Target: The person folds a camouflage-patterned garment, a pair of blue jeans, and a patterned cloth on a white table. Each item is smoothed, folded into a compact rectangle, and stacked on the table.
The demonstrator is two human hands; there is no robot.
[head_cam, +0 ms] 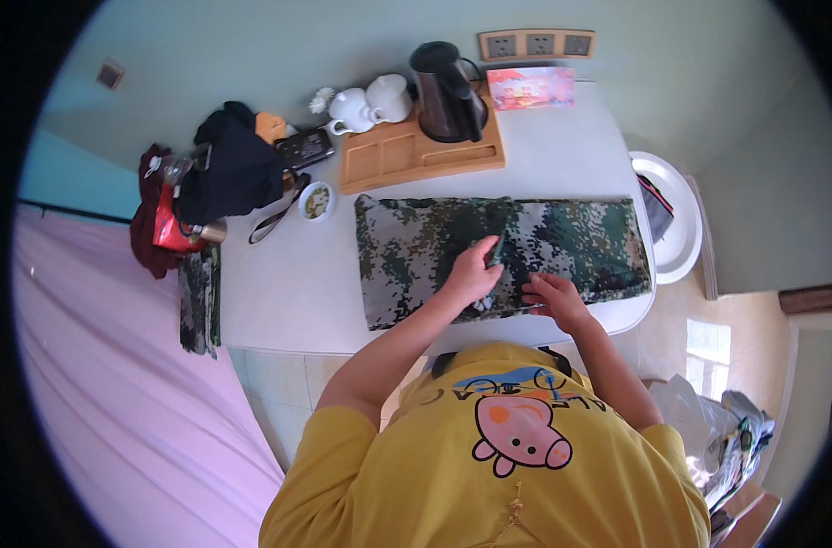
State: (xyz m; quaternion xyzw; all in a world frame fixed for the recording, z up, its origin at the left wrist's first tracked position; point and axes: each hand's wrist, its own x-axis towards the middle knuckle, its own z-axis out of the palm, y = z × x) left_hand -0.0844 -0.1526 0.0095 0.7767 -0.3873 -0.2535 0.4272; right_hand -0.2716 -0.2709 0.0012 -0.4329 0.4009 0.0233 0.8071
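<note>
A camouflage cloth (pixel 416 260), folded into a long flat shape, lies across the white table in front of me. My left hand (pixel 476 272) is at the middle of the cloth, thumb and fingers closed on a raised edge of it. Close by on the right, my right hand (pixel 554 298) rests at the near edge of the cloth, fingers somewhat spread; whether it grips any fabric is hard to see.
Behind the cloth, a wooden tray (pixel 382 161) holds a dark electric kettle (pixel 447 96). White teapots (pixel 353 109) stand beside it. A small bowl (pixel 317 201), a strap and dark clothing (pixel 234 168) are at the left. A white basin (pixel 683 233) sits beyond the table's right edge (pixel 652 274).
</note>
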